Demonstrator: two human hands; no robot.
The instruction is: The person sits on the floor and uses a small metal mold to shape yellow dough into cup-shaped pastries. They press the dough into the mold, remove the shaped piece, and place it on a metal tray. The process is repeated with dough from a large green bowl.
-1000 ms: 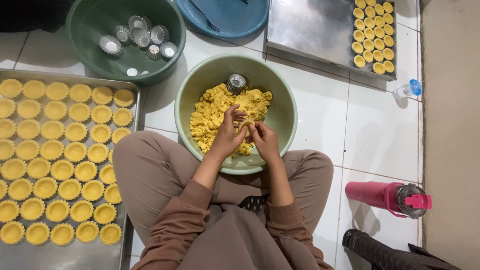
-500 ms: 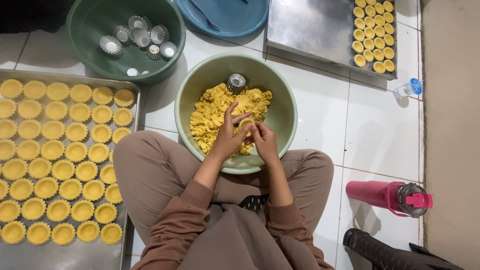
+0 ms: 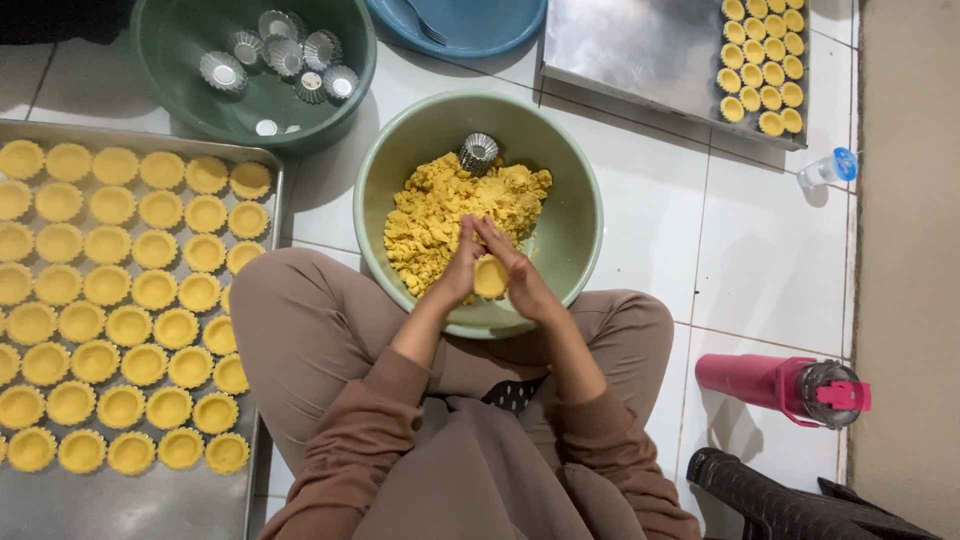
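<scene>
Sitting cross-legged on the tiled floor [image 3: 770,250], the person is working just over the near rim of the pale green bowl [image 3: 575,230]. The left hand [image 3: 462,265] and right hand [image 3: 518,268] are pressing together, fingers curled, both closing around a small round tart shell [image 3: 490,277] of yellow dough; it is sitting between the palms, cupped from either side. Right behind the hands, a heap of crumbly yellow dough [image 3: 440,215] is filling the bowl, and one fluted metal mould [image 3: 478,153] is resting on its far edge.

To the left, a metal tray [image 3: 130,500] is lying beside the knee, crowded with rows of shaped shells [image 3: 120,325]. To the right, a pink bottle [image 3: 775,385] with a clear lid is lying on its side, well apart from the bowl.

Farther out, a dark green basin [image 3: 175,80] is holding loose empty moulds [image 3: 285,50]. A blue basin [image 3: 470,25] is peeking in at the top, and a second steel tray [image 3: 630,50] is carrying a few columns of shells [image 3: 765,60] along its right side. A small clear bottle [image 3: 825,168] with a blue cap is lying just beyond it.
</scene>
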